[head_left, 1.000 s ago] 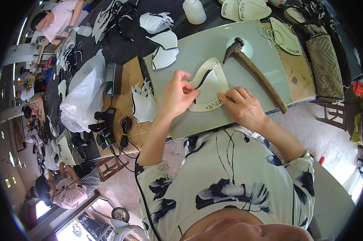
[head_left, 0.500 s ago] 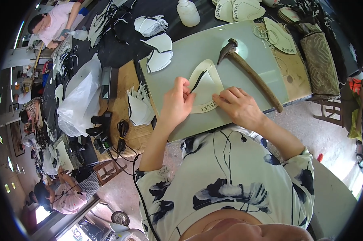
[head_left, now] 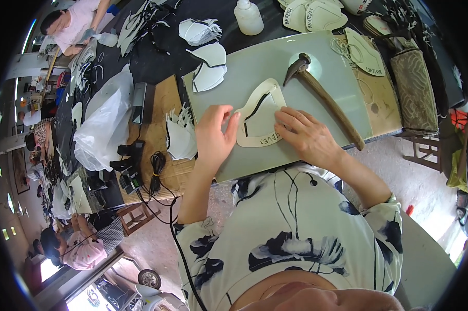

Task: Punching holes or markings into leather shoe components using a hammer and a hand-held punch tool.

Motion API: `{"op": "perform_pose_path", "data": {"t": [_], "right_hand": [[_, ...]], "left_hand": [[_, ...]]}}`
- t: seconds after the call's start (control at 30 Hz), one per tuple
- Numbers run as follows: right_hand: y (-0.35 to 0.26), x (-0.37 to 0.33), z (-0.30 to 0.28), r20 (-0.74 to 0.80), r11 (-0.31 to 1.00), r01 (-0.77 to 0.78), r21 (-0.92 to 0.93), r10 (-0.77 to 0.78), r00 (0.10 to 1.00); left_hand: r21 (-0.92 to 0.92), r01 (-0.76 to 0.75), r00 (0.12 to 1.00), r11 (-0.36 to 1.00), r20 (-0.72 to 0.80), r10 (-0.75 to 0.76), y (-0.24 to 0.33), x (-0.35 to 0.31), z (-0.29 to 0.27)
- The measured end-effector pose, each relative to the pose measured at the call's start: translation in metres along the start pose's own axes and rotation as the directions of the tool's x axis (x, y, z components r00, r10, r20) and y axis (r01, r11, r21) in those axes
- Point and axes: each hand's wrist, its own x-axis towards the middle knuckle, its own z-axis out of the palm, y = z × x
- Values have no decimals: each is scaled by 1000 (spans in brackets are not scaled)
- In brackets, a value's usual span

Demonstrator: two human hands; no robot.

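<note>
A cream card template (head_left: 253, 140) lies on the grey-green board (head_left: 239, 70) in front of me. On it rests a white shoe-upper piece (head_left: 264, 118) with a black strip along its upper left edge and a short black end at lower left. My left hand (head_left: 213, 136) is at the template's left side, thumb and fingers apart, holding nothing. Spread over the template's right edge, my right hand (head_left: 309, 133) has its fingers stretched out and resting on it. A hammer (head_left: 328, 96) with a wooden handle lies to the right on the board.
White cut pieces (head_left: 210, 65) lie at the board's far left, fringed ones (head_left: 180, 137) beside my left forearm. A white bottle (head_left: 249, 18), more templates (head_left: 324, 15) and a patterned block (head_left: 414, 90) stand around the board. Cables (head_left: 157, 165) and a plastic bag (head_left: 102, 127) are left.
My left hand has let go of the black strip and moved left, its fingers opening. The strip now lies along the white piece's edge. My right hand has flattened on the template.
</note>
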Motion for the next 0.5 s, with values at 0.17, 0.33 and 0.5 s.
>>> {"op": "perform_pose_path", "data": {"t": [0.17,0.33,0.5], "right_hand": [[-1,0,3,25,999,14,-37,-13,1000],[2,3,-3,18,999,5,36,-6,1000],[25,21,-13,-51,986,6,165,2,999]], "left_hand": [[-61,-323,946,945,22,324,29,-10,21],[15,-351,905,936,262,335,32,-1,27],[72,-372,902,926,263,342,30,3,33]]}}
